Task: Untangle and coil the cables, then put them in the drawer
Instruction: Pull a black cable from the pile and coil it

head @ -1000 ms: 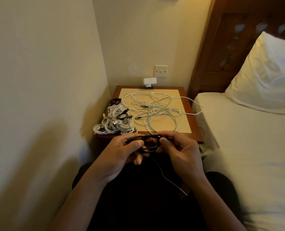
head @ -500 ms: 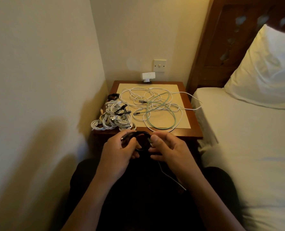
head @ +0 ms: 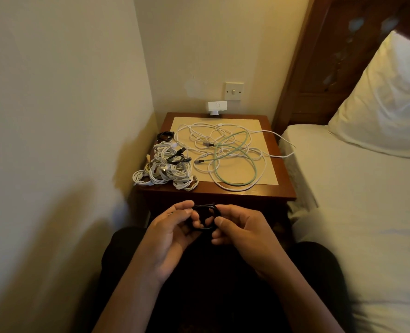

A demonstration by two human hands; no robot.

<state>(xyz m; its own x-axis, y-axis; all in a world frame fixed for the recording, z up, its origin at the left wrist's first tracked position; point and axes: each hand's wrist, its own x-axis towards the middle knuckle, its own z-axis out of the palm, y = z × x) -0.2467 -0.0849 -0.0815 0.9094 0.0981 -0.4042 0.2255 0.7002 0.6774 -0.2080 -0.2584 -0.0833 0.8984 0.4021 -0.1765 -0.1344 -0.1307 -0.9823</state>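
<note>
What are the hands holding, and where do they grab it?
A black cable coil: left hand pinches its left side, right hand its right side.

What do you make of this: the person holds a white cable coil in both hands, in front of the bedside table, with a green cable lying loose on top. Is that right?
Not quite. The head view shows the cable coil held by the left hand and right hand is black, not white. The rest stands: the hands are in front of the bedside table, and the green cable lies loose on top.
</note>
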